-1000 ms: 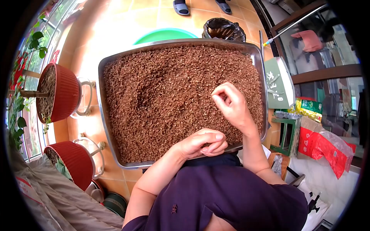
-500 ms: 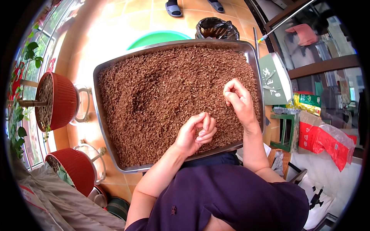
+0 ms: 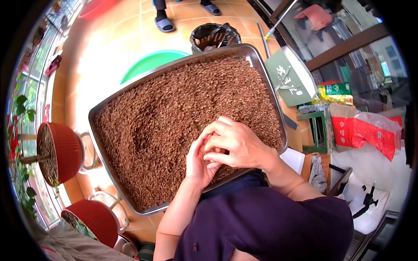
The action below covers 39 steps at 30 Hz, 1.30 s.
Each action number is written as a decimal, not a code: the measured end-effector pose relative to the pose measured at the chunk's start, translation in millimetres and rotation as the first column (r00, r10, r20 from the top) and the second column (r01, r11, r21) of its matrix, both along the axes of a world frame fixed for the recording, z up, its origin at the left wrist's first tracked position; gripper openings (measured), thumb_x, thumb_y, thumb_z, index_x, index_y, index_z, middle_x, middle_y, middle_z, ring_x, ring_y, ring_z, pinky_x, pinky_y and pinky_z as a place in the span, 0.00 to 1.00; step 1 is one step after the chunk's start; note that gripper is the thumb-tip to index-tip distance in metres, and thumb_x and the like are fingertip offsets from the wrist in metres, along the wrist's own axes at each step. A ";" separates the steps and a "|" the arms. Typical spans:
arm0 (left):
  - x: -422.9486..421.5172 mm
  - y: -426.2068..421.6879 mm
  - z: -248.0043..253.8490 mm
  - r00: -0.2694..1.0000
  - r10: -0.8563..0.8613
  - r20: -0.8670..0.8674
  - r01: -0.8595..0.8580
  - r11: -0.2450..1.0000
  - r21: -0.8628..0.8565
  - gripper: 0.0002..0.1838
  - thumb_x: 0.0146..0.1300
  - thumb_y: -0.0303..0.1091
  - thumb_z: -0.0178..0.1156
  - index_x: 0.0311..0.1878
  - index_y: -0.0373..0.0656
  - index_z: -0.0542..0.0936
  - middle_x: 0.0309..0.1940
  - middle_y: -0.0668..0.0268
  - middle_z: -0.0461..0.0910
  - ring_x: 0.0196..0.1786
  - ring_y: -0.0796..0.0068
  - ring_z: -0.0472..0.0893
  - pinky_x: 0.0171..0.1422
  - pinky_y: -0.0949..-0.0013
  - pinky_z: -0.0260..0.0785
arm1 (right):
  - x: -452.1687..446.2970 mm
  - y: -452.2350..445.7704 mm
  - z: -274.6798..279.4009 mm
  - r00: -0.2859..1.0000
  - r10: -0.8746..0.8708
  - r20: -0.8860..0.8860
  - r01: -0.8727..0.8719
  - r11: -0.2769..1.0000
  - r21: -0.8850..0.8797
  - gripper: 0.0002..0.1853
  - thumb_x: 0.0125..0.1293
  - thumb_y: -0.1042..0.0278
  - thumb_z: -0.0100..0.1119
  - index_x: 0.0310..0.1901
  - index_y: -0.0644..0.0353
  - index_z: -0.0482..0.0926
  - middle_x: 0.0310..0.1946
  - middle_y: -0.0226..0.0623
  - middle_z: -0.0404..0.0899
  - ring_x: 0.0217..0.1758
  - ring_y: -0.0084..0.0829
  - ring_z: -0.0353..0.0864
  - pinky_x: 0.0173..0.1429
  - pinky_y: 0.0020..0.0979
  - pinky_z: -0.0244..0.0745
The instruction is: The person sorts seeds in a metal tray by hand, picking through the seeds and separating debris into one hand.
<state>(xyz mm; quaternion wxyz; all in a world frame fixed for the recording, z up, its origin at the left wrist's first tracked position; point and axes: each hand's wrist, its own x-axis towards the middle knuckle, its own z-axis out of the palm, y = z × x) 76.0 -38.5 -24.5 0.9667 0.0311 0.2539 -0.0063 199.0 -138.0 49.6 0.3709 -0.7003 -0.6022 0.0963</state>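
Note:
A large metal tray (image 3: 101, 150) holds a thick layer of small, brown, flaky bits (image 3: 183, 100), with a shallow hollow left of the middle. Above the tray's near side, my two hands meet. My left hand (image 3: 198, 165) is cupped with its fingers curled, partly covered by the other hand. Over its palm lies my right hand (image 3: 237, 143), back upward, fingers bent down toward the left palm. Whatever lies between the hands is hidden.
Beyond the tray are a green basin (image 3: 150, 65), a bin lined with a black bag (image 3: 213, 37) and a person's slippered feet (image 3: 164, 24). Red flowerpots (image 3: 65, 152) stand left. At right are a green box (image 3: 287, 78) and a red plastic bag (image 3: 365, 130).
My right hand has moved left and down from above the tray's right side to my left hand. The view has shifted and tilted, so the tray appears farther left.

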 end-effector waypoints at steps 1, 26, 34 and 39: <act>-1.4 0.5 -9.1 0.996 0.016 0.086 -0.012 0.999 -0.042 0.19 0.83 0.47 0.44 0.54 0.43 0.79 0.31 0.68 0.78 0.22 0.81 0.67 0.20 0.78 0.55 | 3.7 -3.7 -2.9 0.998 -0.053 -0.035 0.054 0.998 0.023 0.08 0.62 0.66 0.73 0.33 0.59 0.83 0.39 0.37 0.82 0.43 0.39 0.83 0.48 0.40 0.80; -3.4 -0.9 1.0 0.906 -0.114 0.407 0.078 0.991 0.104 0.24 0.85 0.47 0.42 0.33 0.41 0.74 0.23 0.71 0.65 0.21 0.82 0.62 0.22 0.77 0.54 | 11.2 -12.0 -27.3 0.908 -0.197 -0.369 0.171 0.980 -0.102 0.19 0.72 0.75 0.61 0.64 0.58 0.79 0.56 0.45 0.80 0.55 0.44 0.85 0.58 0.38 0.83; -4.2 -1.2 -0.3 0.836 -0.179 0.519 0.122 0.982 0.142 0.22 0.85 0.43 0.45 0.60 0.34 0.80 0.18 0.78 0.60 0.19 0.86 0.58 0.23 0.80 0.51 | 64.3 -44.6 -29.8 0.786 -0.605 -0.127 0.614 0.787 0.050 0.08 0.70 0.79 0.63 0.50 0.61 0.84 0.44 0.40 0.81 0.39 0.33 0.85 0.42 0.31 0.81; -3.2 -2.8 9.2 0.840 -0.295 0.456 0.225 0.953 0.203 0.18 0.82 0.36 0.50 0.64 0.35 0.78 0.19 0.74 0.65 0.20 0.85 0.60 0.24 0.80 0.52 | 59.1 -42.0 -29.4 0.774 -0.629 -0.073 0.627 0.777 -0.048 0.05 0.68 0.77 0.68 0.44 0.62 0.84 0.38 0.36 0.79 0.37 0.28 0.85 0.40 0.30 0.80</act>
